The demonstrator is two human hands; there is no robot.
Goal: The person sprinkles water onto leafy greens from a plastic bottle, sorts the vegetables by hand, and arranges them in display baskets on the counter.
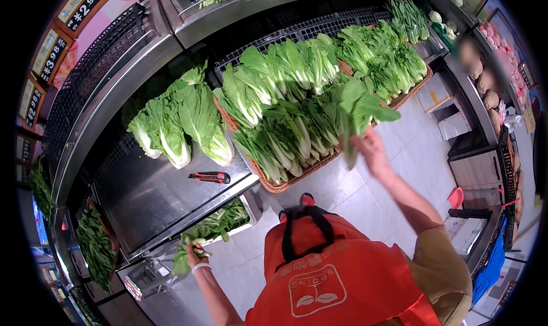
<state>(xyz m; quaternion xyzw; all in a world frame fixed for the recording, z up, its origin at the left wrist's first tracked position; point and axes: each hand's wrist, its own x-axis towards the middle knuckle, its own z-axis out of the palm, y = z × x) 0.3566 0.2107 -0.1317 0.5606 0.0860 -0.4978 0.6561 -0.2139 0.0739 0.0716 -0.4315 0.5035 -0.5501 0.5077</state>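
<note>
My right hand (367,148) grips a leafy green vegetable (357,101) by its stalks, held over the right front edge of a wicker basket (278,187). Pale-stemmed leafy greens (295,65) stand in rows in that basket. At the lower left my left hand (198,256) holds a small bunch of greens (182,257), beside a white crate (252,210) with more greens in it. Several heads of romaine-like lettuce (171,129) lie on the steel counter (141,197), and near them is a red and black utility knife (209,177).
A second wicker basket (413,90) holds curly lettuce (387,60). Black plastic grating (274,39) lies behind the baskets. Dark greens (96,244) fill a basket at the far left. At lower left stands a folding step stool (147,279). A shelf with root vegetables (486,82) runs along the right.
</note>
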